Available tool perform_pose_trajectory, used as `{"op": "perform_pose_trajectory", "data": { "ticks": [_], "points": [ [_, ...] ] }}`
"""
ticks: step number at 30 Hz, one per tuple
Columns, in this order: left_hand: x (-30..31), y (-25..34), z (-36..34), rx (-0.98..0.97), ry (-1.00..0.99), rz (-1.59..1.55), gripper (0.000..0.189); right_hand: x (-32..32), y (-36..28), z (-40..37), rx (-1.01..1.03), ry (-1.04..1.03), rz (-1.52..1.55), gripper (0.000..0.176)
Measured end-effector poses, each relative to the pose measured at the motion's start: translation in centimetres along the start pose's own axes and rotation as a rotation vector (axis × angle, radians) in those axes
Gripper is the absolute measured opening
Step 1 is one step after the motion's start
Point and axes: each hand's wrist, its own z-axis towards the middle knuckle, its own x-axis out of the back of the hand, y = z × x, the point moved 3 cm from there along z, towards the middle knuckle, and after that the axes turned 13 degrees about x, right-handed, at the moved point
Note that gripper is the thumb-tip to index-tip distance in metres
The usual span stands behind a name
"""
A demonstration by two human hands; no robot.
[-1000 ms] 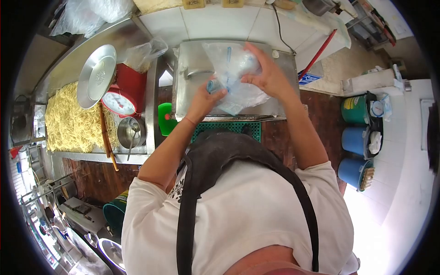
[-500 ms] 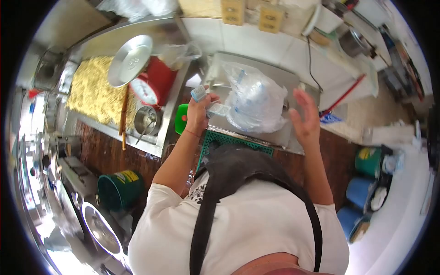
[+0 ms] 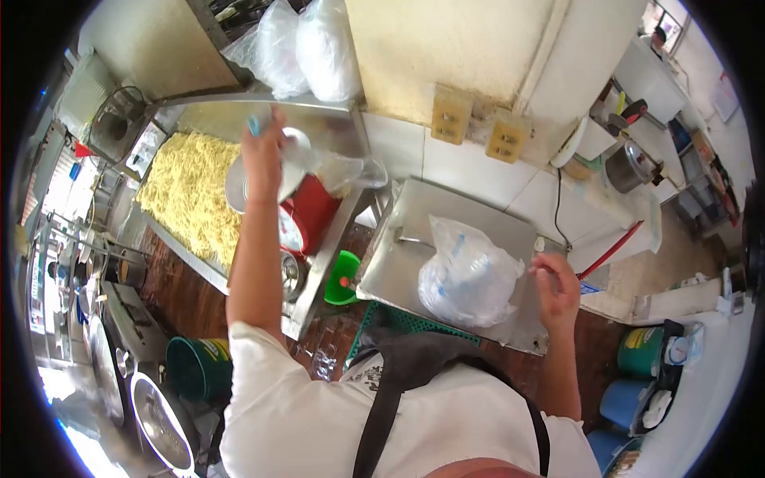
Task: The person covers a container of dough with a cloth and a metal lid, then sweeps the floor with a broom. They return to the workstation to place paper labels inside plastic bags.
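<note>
My left hand (image 3: 265, 147) is raised over the scale's metal pan, its fingers closed around a small light-blue and white item (image 3: 255, 125), too blurred to name. Beneath it stand the red scale (image 3: 312, 209) and a clear plastic bag (image 3: 351, 169). Yellow noodles (image 3: 187, 191) lie spread in the metal tray to the left. My right hand (image 3: 555, 288) is just right of a filled clear plastic bag (image 3: 470, 279), apart from it, with fingers loosely curled and nothing visible in them. That bag rests on a steel surface (image 3: 486, 211).
A green basin (image 3: 342, 279) sits between the tray and the steel surface. White plastic bags (image 3: 328, 52) stand behind the tray. A dark green bucket (image 3: 197, 369) is at lower left; another green bucket (image 3: 640, 350) and blue containers (image 3: 624, 402) are at lower right.
My left hand has moved up and left from beside the filled bag to over the scale, still holding the small item. My right hand's fingers have curled. The view has shifted.
</note>
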Motion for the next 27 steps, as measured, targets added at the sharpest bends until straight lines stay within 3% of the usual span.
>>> {"op": "perform_pose_trajectory", "data": {
  "ticks": [4,6,8,9,12,13,16,17,20,24,25,26,27],
  "points": [
    [-0.2,6.9,16.2,-0.323,0.101,0.273,0.03,-1.5,-1.3,1.1,-0.062,0.107,-0.061,0.018],
    [-0.4,9.0,25.5,-0.417,0.159,0.693,0.038,-2.3,-2.1,1.4,-0.067,0.143,-0.104,0.017],
    [-1.6,9.2,32.9,-0.834,0.309,0.972,0.048,-3.4,-3.5,1.7,-0.094,0.191,-0.165,0.017],
    [-2.4,9.2,34.9,-0.697,0.212,1.091,0.055,-3.8,-3.9,1.5,-0.099,0.207,-0.198,0.017],
    [-4.0,6.9,39.1,-0.674,0.132,1.336,0.062,-4.4,-5.3,0.9,-0.103,0.212,-0.311,0.017],
    [-4.4,6.3,40.0,-0.503,0.055,1.395,0.063,-4.6,-5.7,0.6,-0.107,0.207,-0.348,0.017],
    [-4.0,5.4,40.8,-0.494,0.07,1.369,0.058,-4.8,-7.2,0.0,-0.175,0.265,-0.384,0.016],
    [-3.4,5.4,40.7,-0.631,0.078,1.368,0.053,-4.9,-7.3,-0.5,-0.215,0.308,-0.358,0.016],
    [-1.5,6.3,41.1,-0.252,-0.058,1.279,0.051,-5.5,-7.6,-1.0,-0.213,0.326,-0.359,0.015],
    [1.6,7.4,40.6,-0.351,0.033,1.224,0.051,-6.1,-8.2,-0.6,-0.25,0.273,-0.389,0.014],
    [2.3,8.6,39.8,-0.336,0.056,1.192,0.057,-5.9,-8.1,-0.5,-0.246,0.244,-0.398,0.014],
    [3.2,9.7,40.1,-0.506,0.144,1.224,0.062,-5.8,-8.1,-0.3,-0.24,0.216,-0.405,0.014],
    [3.4,12.2,38.5,-0.462,0.13,1.24,0.068,-5.7,-8.1,-0.1,-0.246,0.227,-0.406,0.015]
  ]
}}
